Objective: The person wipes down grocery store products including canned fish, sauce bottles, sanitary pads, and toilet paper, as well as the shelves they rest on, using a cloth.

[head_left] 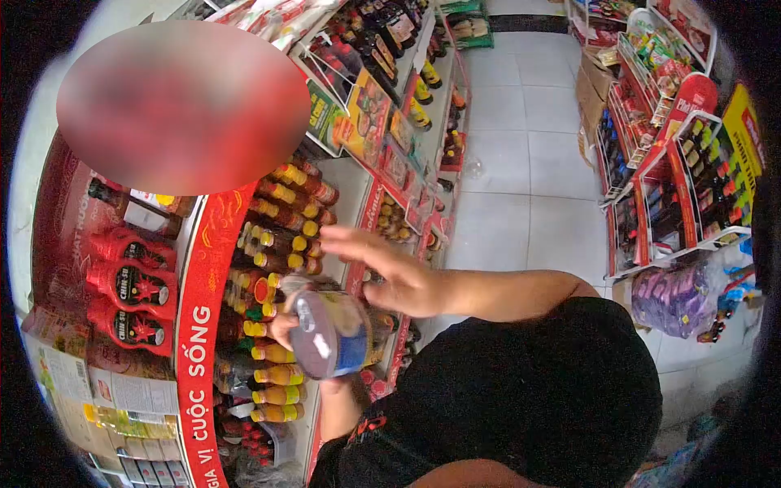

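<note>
A round can (346,329) with a blue and yellowish label and a grey metal lid is tilted, its lid facing left. My left hand (285,324) is closed around it from below and behind, with some fingers hidden by the can. Above the can, my right hand (399,276) is held open and apart from it, fingers stretched toward the shelf. Behind both hands stand rows of yellow-capped sauce bottles (278,374) on the shelf.
A red shelf strip (198,358) with white lettering runs along the left, beside red sauce bottles (134,317). Dark bottles (382,41) fill shelves farther back. Across the tiled aisle (496,220) stands another rack (651,220) of bottles, with a purple wrapped pack (675,299) below.
</note>
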A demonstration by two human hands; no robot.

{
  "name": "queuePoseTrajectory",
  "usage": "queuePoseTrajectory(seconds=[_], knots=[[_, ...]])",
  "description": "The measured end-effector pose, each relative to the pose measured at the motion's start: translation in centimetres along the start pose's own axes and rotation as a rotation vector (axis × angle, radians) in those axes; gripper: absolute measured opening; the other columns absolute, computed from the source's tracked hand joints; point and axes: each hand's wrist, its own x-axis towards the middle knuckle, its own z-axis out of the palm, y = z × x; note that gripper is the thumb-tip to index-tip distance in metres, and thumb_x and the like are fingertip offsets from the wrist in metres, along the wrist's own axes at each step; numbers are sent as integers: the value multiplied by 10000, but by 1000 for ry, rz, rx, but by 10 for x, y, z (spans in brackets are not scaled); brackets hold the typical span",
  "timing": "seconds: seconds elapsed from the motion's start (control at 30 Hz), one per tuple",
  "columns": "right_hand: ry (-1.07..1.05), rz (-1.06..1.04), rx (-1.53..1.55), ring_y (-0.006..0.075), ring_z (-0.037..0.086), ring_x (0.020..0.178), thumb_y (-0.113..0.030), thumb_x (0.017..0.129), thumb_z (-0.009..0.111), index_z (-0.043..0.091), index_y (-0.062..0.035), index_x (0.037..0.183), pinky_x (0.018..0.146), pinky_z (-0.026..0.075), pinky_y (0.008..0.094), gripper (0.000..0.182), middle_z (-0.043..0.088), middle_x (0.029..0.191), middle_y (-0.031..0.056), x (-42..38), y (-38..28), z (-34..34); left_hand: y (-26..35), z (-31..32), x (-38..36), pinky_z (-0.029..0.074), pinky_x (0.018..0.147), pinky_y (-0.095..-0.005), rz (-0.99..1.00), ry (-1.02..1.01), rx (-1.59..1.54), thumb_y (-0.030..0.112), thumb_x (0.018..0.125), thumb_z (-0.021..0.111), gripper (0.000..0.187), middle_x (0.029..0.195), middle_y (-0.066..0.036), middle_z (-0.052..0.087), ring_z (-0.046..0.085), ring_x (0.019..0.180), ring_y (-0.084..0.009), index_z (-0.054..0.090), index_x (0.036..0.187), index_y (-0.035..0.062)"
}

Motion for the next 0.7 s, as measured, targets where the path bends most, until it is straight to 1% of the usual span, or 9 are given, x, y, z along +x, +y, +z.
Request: queuePoseTrajectory(seconds=[0.07,0.17,0.23,0.3,0.33,0.43,0.5,0.63,0.7], knots=[[-54,-101,-11,335,211,1286,-371,704,703,257,-46,1325,999,274,414,831,241,1350,224,1,-12,3,2,-6,7,393,912,-424,42,6,30,388,639,742,566,1231,-173,332,383,1139,-278,371,987,139],[4,-89,34,327,353,1199,-339,649,755,293,-44,1266,964,313,380,826,333,1286,221,0,-16,14,-7,-13,2,266,1014,-448,49,-19,400,557,518,748,817,1356,-152,218,303,1218,-310,339,1084,134],[63,-30,67,321,439,1094,-296,611,784,329,-41,1160,909,358,376,758,411,1167,204,-2,-8,15,-2,-11,9,277,1011,-432,17,-10,494,434,563,765,885,1355,-162,233,316,1217,-311,271,1223,112],[138,42,14,319,444,1070,-283,612,782,341,-43,1118,899,364,377,712,418,1131,195,-4,-6,15,-1,-13,11,263,1011,-425,-164,141,456,429,469,832,1125,1328,-145,265,339,1201,-290,181,1327,107],[157,86,-21,335,425,1077,-280,613,780,351,-47,1071,916,349,380,669,410,1115,193,-4,-8,13,0,-12,13,291,997,-388,-139,145,432,285,543,825,967,1269,-125,353,402,1150,-255,250,1291,71],[272,37,-274,317,430,1074,-299,617,790,342,-60,1087,907,353,376,692,366,1193,209,-5,4,9,-7,-9,7,327,960,-357,-212,243,459,161,655,749,706,1177,-97,420,430,1084,-212,341,1218,34],[312,109,-288,331,420,1081,-289,615,789,342,-63,1088,910,350,376,689,357,1186,213,-7,8,9,-7,13,-7,354,877,-310,-237,304,454,25,773,575,381,1069,-70,446,445,953,-168,404,1114,18],[210,133,-199,375,406,1108,-290,598,792,364,-66,1071,900,365,383,676,337,1217,231,-13,8,15,-14,4,-3,319,920,-339,-82,401,735,53,871,442,266,1098,-115,430,416,1010,-202,399,1127,0],[149,68,-187,382,404,1110,-287,592,793,366,-63,1068,900,364,387,678,338,1222,231,-19,2,24,-6,6,13,283,956,-383,-191,566,652,233,931,351,331,1123,-136,414,389,1069,-230,390,1158,-4]])
